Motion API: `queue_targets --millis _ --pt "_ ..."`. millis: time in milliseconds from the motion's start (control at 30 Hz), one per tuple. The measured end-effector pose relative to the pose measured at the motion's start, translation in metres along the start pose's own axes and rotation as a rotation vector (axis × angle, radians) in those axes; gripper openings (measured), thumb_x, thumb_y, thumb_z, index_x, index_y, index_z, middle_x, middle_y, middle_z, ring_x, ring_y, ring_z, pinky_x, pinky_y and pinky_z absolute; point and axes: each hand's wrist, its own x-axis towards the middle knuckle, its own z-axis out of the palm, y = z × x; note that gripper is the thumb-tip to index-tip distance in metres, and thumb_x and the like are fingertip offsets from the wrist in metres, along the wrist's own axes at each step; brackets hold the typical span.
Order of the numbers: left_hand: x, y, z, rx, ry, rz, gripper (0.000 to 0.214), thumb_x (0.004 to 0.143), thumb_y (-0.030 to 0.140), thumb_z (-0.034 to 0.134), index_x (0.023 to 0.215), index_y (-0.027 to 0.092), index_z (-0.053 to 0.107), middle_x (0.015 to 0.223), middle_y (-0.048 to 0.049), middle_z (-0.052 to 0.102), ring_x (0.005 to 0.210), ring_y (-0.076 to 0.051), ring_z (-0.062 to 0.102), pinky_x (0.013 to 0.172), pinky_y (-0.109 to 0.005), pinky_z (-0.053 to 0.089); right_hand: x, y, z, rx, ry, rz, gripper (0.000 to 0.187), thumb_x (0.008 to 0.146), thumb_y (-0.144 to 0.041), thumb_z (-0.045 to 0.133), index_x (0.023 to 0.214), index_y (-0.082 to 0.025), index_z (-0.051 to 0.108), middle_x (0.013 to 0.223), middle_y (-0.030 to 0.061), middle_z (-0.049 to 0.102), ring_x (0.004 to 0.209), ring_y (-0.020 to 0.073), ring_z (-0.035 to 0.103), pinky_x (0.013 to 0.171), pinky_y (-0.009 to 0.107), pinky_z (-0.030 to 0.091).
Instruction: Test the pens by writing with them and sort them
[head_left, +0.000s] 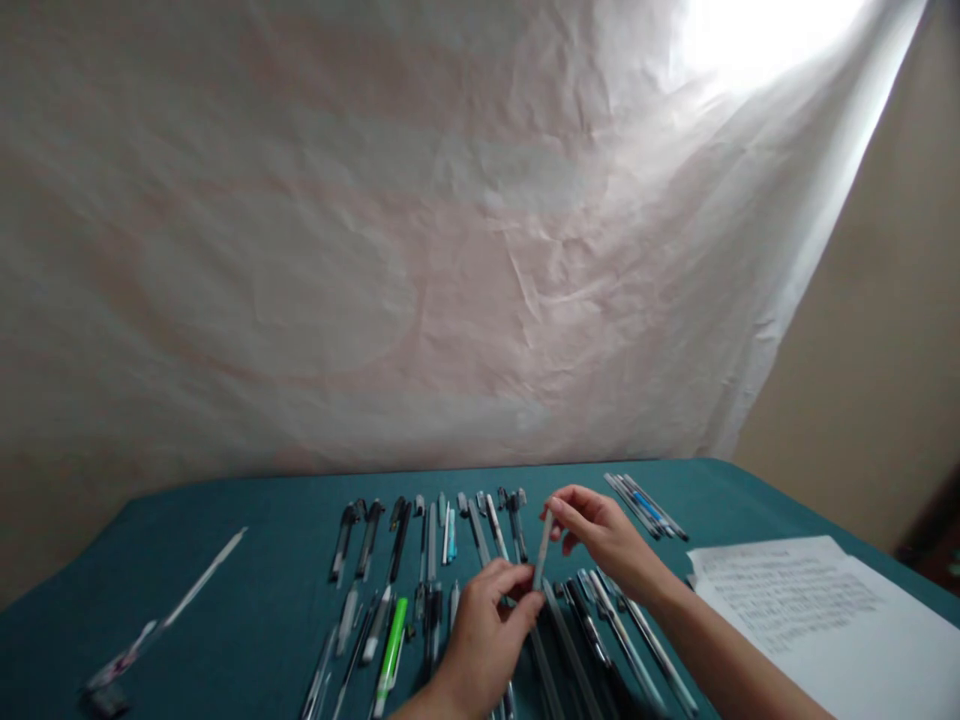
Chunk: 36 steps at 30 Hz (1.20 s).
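My left hand (484, 635) and my right hand (600, 535) together hold one thin pale pen (541, 550) above a teal table (247, 560). The left hand pinches its lower end with thumb and forefinger. At the upper end, the right hand's fingertips are closed on the pen. Beneath both hands lie rows of several pens (431, 545), mostly black, grey and clear, with one green pen (391, 640) near the front left.
A printed white sheet of paper (810, 610) lies at the right. A small group of pens (645, 505) sits at the back right. One long white pen (199, 580) lies apart at the left. A wrinkled pale cloth (420, 240) hangs behind the table.
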Motion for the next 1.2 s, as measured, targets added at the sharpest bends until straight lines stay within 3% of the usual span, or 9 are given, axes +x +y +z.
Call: queue_targets --millis 133,233,367,533,667,767,867,967,1200 --pt "0.004 -0.007 0.002 -0.131 0.019 -0.105 0.026 0.078 0.030 0.052 0.096 0.015 0.062 0.082 -0.0039 0.054 0.076 -0.018 0.056 0.059 -0.026 0.049 -0.007 0.000 0.004 -0.569 0.239 -0.200 0.032 0.084 -0.032 0.043 0.113 -0.016 0.043 0.072 0.0021 0.061 0.061 0.0141 0.057 0.058 0.024 0.042" --pt "0.008 -0.010 0.004 -0.189 0.041 -0.180 0.032 0.076 0.034 0.054 0.098 0.011 0.059 0.084 -0.0053 0.056 0.079 -0.020 0.057 0.063 -0.029 0.051 -0.013 -0.004 0.007 -0.897 0.098 -0.358 0.037 0.085 -0.016 0.038 0.122 -0.020 0.039 0.085 0.0056 0.064 0.075 0.0159 0.059 0.065 0.024 0.041" --pt "0.005 -0.002 0.009 -0.118 -0.063 -0.137 0.032 0.080 0.036 0.050 0.102 0.014 0.058 0.088 -0.0056 0.057 0.082 -0.019 0.057 0.064 -0.028 0.050 -0.019 -0.005 0.005 -1.136 -0.073 -0.376 0.025 0.081 -0.014 0.044 0.101 -0.022 0.056 0.085 0.0053 0.063 0.081 0.0180 0.057 0.065 0.023 0.041" --pt "-0.007 0.015 0.016 0.339 -0.231 0.184 0.031 0.088 0.030 0.034 0.101 0.020 0.061 0.089 -0.0051 0.060 0.086 -0.017 0.056 0.077 -0.031 0.046 -0.036 0.007 -0.032 -1.013 -0.005 -0.277 0.027 0.085 -0.019 0.041 0.107 -0.025 0.056 0.086 0.0040 0.063 0.079 0.0156 0.059 0.067 0.023 0.042" --pt "-0.012 0.012 0.021 0.753 -0.347 0.494 0.028 0.085 0.030 0.042 0.107 0.021 0.057 0.102 -0.0070 0.062 0.096 -0.022 0.055 0.082 -0.038 0.044 -0.063 0.026 -0.087 -0.757 0.079 -0.210 0.027 0.084 -0.032 0.044 0.104 -0.022 0.060 0.086 0.0052 0.063 0.071 0.0144 0.059 0.064 0.024 0.045" --pt "-0.013 0.003 0.022 0.928 -0.370 0.648 0.032 0.085 0.032 0.042 0.114 0.023 0.052 0.113 -0.0057 0.060 0.106 -0.024 0.052 0.085 -0.042 0.043 -0.086 0.045 -0.132 -0.627 0.190 -0.037 0.030 0.083 -0.039 0.044 0.089 -0.018 0.064 0.082 0.0068 0.065 0.065 0.0155 0.058 0.058 0.025 0.046" --pt "-0.014 -0.002 0.023 1.016 -0.352 0.704 0.031 0.085 0.033 0.042 0.113 0.023 0.052 0.113 -0.0041 0.060 0.105 -0.024 0.053 0.083 -0.042 0.044 -0.110 0.061 -0.168 -0.522 0.316 0.180 0.036 0.079 -0.046 0.046 0.079 -0.014 0.063 0.067 0.0062 0.064 0.058 0.0161 0.058 0.054 0.025 0.045" --pt "-0.014 -0.003 0.023 1.049 -0.346 0.735 0.031 0.085 0.033 0.042 0.112 0.023 0.053 0.111 -0.0032 0.062 0.104 -0.023 0.054 0.083 -0.040 0.045 -0.130 0.071 -0.189 -0.546 0.425 0.264 0.042 0.077 -0.050 0.046 0.062 -0.014 0.062 0.058 0.0051 0.062 0.056 0.0157 0.056 0.055 0.025 0.042" --pt "-0.013 -0.005 0.026 1.036 -0.318 0.760 0.029 0.082 0.029 0.048 0.110 0.023 0.054 0.108 -0.0033 0.063 0.101 -0.023 0.055 0.082 -0.038 0.045 -0.150 0.092 -0.198 -0.410 0.538 0.331 0.038 0.075 -0.049 0.047 0.067 -0.014 0.060 0.053 0.0007 0.056 0.046 0.0118 0.046 0.046 0.024 0.035"
